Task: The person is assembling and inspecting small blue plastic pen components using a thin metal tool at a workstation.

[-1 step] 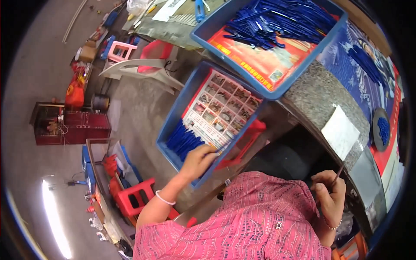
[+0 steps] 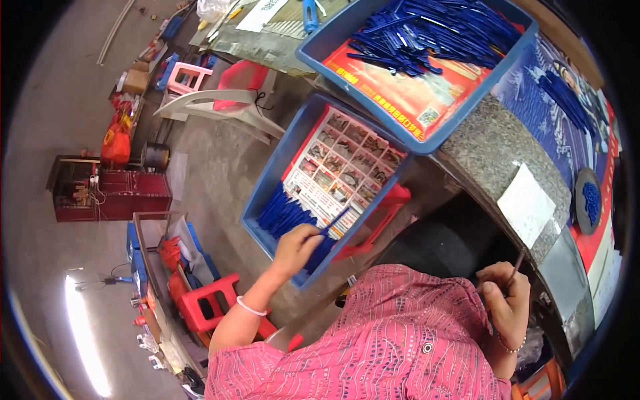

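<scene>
Two blue trays sit before a person in pink. The left hand pinches a blue strip over the nearer tray. The right hand grips a thin stick near the stone surface.

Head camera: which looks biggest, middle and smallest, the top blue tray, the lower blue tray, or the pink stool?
1. Top blue tray
2. Lower blue tray, looks slightly smaller
3. Pink stool, though it sits farther away, so its real size is unsure.
</scene>
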Demonstrator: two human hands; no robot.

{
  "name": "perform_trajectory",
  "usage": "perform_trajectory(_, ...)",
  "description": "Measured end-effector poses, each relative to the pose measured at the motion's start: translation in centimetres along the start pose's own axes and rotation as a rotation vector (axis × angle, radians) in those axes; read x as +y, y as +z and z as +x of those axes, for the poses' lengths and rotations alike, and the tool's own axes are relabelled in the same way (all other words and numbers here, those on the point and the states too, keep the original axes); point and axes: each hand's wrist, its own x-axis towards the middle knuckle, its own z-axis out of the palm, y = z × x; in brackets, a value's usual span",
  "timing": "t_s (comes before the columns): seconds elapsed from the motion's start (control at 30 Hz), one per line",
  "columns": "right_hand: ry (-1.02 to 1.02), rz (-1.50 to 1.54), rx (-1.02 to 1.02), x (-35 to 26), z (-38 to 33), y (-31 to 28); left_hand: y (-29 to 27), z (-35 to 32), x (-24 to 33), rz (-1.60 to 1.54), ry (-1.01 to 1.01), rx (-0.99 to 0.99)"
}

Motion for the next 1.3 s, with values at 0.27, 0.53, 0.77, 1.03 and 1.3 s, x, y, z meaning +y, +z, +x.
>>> perform_trajectory(0.27, -0.155, -0.406, -0.335, -1.6, 2.6, 2.5, 1.0, -5.3, -7.8, 0.286, -0.069, 0.03)
perform_trajectory(0.53, -0.189, -0.459, -0.32, -1.3, 1.7, 1.3, 0.6, -2.8, -2.9, 0.541, 0.029, -0.213)
perform_trajectory(0.77, -0.35, -0.362, -0.428, 0.3, 1.5, -0.2, -0.5, 3.9, 16.4, 0.248, 0.543, -0.067)
perform_trajectory(1.03, -0.269, -0.281, -0.318, 1.2, -1.9, -4.1, 10.1, 16.6, 34.7, -0.042, 0.984, -0.055)
perform_trajectory(1.3, -0.192, -0.279, -0.212, 3.4, -4.7, -6.5, 19.3, 30.5, 38.2, 0.281, 0.992, 0.151)
